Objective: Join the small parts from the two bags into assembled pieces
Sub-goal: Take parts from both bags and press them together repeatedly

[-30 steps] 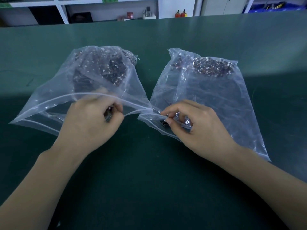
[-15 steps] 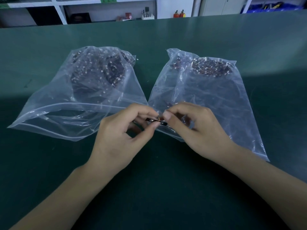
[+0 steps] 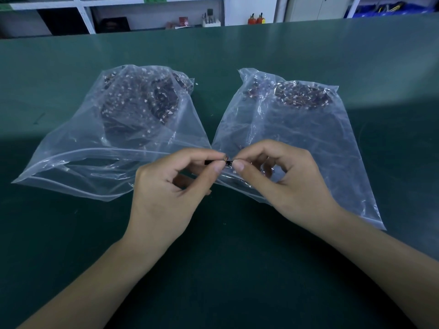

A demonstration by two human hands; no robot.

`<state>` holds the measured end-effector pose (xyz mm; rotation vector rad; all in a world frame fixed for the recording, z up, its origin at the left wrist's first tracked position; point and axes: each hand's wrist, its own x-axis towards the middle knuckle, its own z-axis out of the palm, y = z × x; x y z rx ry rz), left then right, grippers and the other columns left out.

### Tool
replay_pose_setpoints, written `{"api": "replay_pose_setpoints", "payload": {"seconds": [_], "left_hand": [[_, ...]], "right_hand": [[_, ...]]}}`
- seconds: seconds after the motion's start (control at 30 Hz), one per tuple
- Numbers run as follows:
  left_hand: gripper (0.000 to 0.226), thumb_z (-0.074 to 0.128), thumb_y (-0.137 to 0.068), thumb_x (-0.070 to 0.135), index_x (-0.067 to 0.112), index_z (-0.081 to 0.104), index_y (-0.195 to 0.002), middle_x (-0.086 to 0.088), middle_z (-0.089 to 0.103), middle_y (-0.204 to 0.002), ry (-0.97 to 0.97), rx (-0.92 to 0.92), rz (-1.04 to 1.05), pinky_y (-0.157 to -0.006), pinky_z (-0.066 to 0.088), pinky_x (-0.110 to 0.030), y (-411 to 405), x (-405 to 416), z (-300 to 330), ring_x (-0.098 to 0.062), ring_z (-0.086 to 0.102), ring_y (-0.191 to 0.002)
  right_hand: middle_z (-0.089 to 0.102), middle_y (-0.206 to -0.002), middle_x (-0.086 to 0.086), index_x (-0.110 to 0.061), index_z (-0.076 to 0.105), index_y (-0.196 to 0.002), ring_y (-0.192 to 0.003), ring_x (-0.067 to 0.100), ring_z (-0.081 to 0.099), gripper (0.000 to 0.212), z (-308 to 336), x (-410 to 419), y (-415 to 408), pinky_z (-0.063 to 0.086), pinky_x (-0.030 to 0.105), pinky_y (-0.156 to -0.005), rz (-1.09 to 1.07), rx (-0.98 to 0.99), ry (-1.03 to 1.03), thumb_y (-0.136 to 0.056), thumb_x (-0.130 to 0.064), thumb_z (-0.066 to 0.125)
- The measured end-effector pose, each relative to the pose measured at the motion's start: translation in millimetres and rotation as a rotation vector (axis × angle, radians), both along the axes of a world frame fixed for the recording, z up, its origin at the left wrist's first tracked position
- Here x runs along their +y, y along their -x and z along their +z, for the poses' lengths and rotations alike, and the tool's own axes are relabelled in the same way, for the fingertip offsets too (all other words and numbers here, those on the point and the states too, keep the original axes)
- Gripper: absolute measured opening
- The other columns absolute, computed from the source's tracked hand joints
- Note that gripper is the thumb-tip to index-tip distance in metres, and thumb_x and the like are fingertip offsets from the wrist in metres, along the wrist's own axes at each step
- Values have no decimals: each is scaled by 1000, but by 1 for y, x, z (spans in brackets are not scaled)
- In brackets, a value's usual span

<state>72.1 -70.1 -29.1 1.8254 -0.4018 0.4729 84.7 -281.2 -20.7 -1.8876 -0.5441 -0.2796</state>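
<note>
I hold my 2 hands close together over the green table (image 3: 237,269). My left hand (image 3: 166,198) pinches a small dark part (image 3: 215,161) with thumb and first finger. My right hand (image 3: 285,184) pinches another tiny part (image 3: 229,161) the same way. The 2 parts touch end to end. The left bag (image 3: 99,143) and the right bag (image 3: 308,143) lie open behind my hands, each with a pile of little parts. Green labels on the far shelf (image 3: 118,1) are too blurry to read.
</note>
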Motion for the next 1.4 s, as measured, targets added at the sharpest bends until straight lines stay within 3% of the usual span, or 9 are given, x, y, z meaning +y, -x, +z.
{"api": "replay_pose_setpoints", "payload": {"seconds": [0.1, 0.23, 0.33, 0.57, 0.9, 1.4], "left_hand": [[16, 68, -102, 36, 26, 78, -108, 4, 78, -93, -21, 29, -6, -60, 62, -26, 1, 1, 2, -22, 76, -82], [16, 64, -104, 37, 28, 75, -95, 2, 75, -83, -120, 7, 5, -49, 57, -42, 1, 2, 1, -24, 73, -69], [18, 64, -104, 36, 27, 73, -93, 1, 74, -83, -125, 3, -10, -45, 54, -46, 2, 2, 2, -26, 70, -64], [18, 66, -99, 31, 19, 73, -87, 5, 72, -80, -138, -6, 5, -47, 54, -40, 1, 0, 2, -22, 71, -69], [18, 66, -98, 31, 20, 73, -86, 5, 71, -78, -147, -18, 7, -47, 53, -39, 2, -1, 1, -20, 70, -68], [19, 64, -104, 35, 24, 75, -93, 5, 73, -81, -177, -42, 24, -44, 53, -41, 0, 3, 0, -24, 70, -65]], "right_hand": [[72, -82, -4, -20, 76, -93, -75, 21, 65, 6, 0, -1, 0, 50, 47, -68, -18, 0, -16, -98, -20, 75], [73, -84, -5, -19, 76, -94, -76, 21, 66, 5, 0, -1, 0, 51, 48, -70, -21, 15, 3, -99, -19, 74], [73, -84, -4, -17, 77, -94, -76, 22, 65, 7, 0, -1, 0, 51, 49, -70, -17, 20, 31, -100, -18, 73], [72, -83, -7, -16, 75, -92, -76, 21, 64, 7, -1, 0, -1, 51, 40, -69, 18, 22, 71, -99, -15, 73], [72, -83, -11, -19, 74, -90, -77, 19, 65, 7, 0, 0, 0, 51, 38, -70, 14, 32, 70, -97, -17, 71], [71, -82, -6, -20, 75, -93, -74, 21, 63, 6, 0, -1, -2, 50, 44, -69, 8, 24, 55, -99, -18, 74]]}}
